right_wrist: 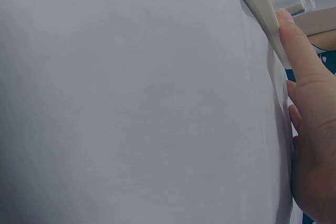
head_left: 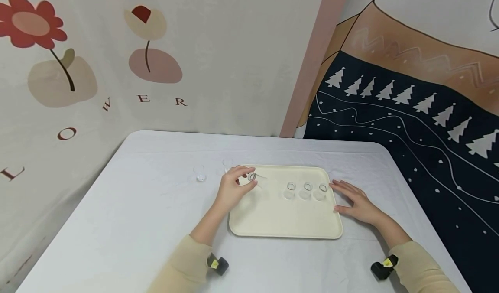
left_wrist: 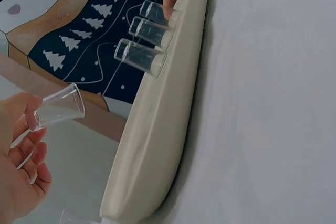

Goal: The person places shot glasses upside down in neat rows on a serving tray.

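Observation:
In the head view my left hand (head_left: 232,190) pinches a small clear glass (left_wrist: 62,107) between thumb and fingers, above the left part of a cream tray (head_left: 284,223). The left wrist view shows the glass tilted, its wider mouth pointing away from the fingertips. Three similar glasses stand upright in a row on the right half of the tray: a left one (head_left: 289,192), a middle one (head_left: 306,192) and a right one (head_left: 320,192). My right hand (head_left: 358,204) rests at the tray's right edge with fingers spread, its thumb at the rim in the right wrist view.
Left of the tray, a clear glass (head_left: 200,174) stands on the white-covered table (head_left: 156,215). Another clear glass (head_left: 227,166) is behind my left hand, partly hidden. A patterned curtain (head_left: 234,67) hangs along the table's far side.

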Available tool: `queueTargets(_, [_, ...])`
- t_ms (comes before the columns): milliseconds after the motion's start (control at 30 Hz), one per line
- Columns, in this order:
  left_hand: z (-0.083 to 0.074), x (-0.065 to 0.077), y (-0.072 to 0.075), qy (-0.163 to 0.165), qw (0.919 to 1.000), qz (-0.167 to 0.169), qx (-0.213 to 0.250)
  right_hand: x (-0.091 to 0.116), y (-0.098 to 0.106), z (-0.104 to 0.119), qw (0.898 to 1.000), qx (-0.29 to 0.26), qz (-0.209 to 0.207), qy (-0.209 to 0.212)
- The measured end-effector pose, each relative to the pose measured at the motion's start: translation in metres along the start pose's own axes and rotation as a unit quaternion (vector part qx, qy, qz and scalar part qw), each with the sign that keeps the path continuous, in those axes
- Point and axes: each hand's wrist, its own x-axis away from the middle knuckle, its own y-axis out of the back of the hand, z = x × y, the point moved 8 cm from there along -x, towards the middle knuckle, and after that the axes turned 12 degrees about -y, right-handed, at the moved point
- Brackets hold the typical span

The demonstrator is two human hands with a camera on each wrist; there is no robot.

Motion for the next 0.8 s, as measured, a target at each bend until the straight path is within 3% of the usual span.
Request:
queueTargets(333, [0.002,-0.002,-0.026,0.007,0.9997,0.000,0.024,0.001,0.001,0.001,1.000,-0.002,-0.004,0.006])
queueTargets(800, [0.004,0.000,-0.055,0.004,0.9992,0.033,0.021,0.001,0.000,0.000,1.000,-0.004,-0.001,0.000])
